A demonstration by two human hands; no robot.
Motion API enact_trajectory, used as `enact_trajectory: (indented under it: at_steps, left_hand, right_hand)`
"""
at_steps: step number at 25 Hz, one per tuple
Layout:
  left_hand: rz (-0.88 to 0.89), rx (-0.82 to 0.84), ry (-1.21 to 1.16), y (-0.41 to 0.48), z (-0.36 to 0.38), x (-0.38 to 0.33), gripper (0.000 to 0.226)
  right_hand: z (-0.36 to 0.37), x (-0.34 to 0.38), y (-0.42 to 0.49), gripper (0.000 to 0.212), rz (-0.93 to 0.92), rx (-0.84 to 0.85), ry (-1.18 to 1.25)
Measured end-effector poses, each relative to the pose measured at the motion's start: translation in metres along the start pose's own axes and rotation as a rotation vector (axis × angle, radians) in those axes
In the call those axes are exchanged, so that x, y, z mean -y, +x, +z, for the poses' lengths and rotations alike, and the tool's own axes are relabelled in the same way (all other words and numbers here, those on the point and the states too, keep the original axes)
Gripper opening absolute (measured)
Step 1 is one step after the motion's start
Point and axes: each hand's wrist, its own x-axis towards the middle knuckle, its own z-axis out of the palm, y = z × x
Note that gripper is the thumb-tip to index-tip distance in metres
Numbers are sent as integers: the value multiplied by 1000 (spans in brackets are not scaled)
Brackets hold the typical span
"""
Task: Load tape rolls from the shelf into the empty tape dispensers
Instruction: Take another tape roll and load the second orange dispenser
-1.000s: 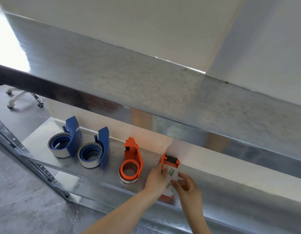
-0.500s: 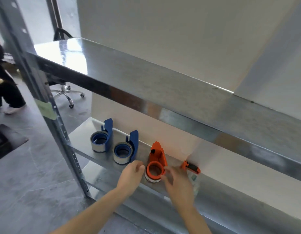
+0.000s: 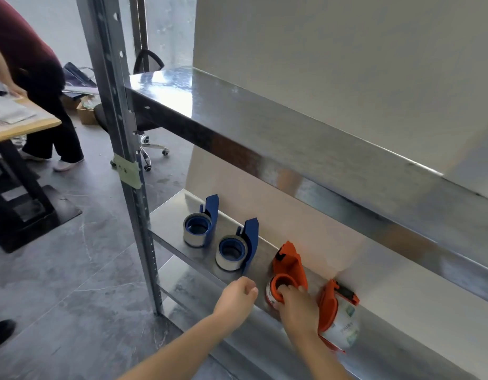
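While your right hand [image 3: 295, 305] is gripping the middle orange dispenser [image 3: 288, 266], fingers curled into its hub and thumb against the tape roll [image 3: 270, 296] seated there, your left hand [image 3: 237, 296] is hovering just left of it, loosely curled, holding nothing.

Risk: the dispenser is sitting near the front lip of the lower shelf [image 3: 171, 223], so a one-handed pull is likely inviting a tip over the edge. Your wrist is also crowding the right orange dispenser [image 3: 326, 305] and could knock it.

Roll: pale, glossy, showing only as a narrow band round the orange hub.
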Motion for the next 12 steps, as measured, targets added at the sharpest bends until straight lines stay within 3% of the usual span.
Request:
enact_trajectory:
  at_steps: [3,7,12]
  left_hand:
    - [17,16,20,7,6,-7,34]
    - [79,60,-15,14,18,-27,33]
    - [92,-9,-67,21,26,-37,19]
  right_hand:
    - [-7,-7,-4,3,117,-95,348]
    - [-20,-9,-11,14,255,-40,1042]
    - [-22,-7,-17,20,314,-22,1252]
